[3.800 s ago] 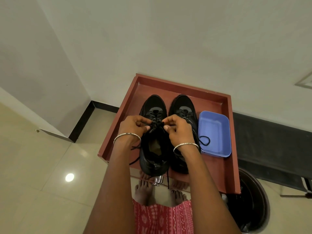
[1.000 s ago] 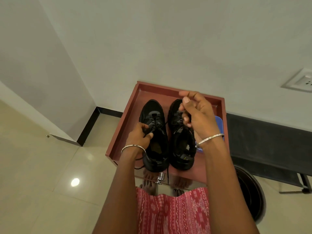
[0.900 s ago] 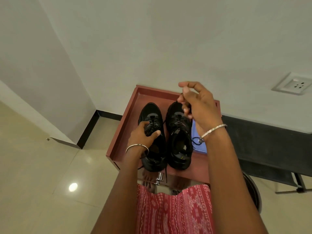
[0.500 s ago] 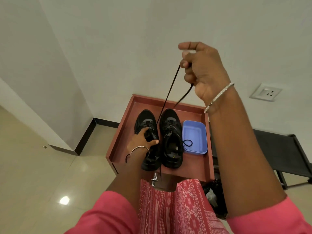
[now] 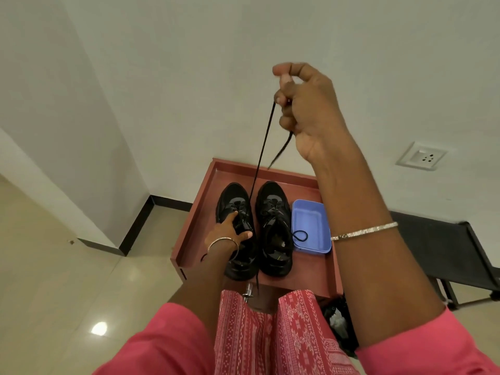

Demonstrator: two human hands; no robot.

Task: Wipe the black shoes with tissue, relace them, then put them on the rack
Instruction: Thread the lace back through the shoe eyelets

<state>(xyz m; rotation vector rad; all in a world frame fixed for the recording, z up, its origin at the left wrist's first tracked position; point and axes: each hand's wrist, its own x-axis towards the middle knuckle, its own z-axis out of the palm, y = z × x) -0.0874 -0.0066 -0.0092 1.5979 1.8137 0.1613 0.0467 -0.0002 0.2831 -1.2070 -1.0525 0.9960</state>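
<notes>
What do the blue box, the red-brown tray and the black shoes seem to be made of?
Blue box: probably plastic, smooth and matte, with rounded moulded corners.
Red-brown tray: likely painted or laminated wood, flat boards with square raised edges; uncertain.
Black shoes: seemingly mesh fabric at the toes, glossy synthetic at the heels, which reflect light.

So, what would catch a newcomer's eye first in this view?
The right hand raised high against the white wall, its grip pinching a black lace pulled taut from the shoe below. The left hand presses on that shoe on the red tray, with the second shoe and a blue tub beside it.
</notes>
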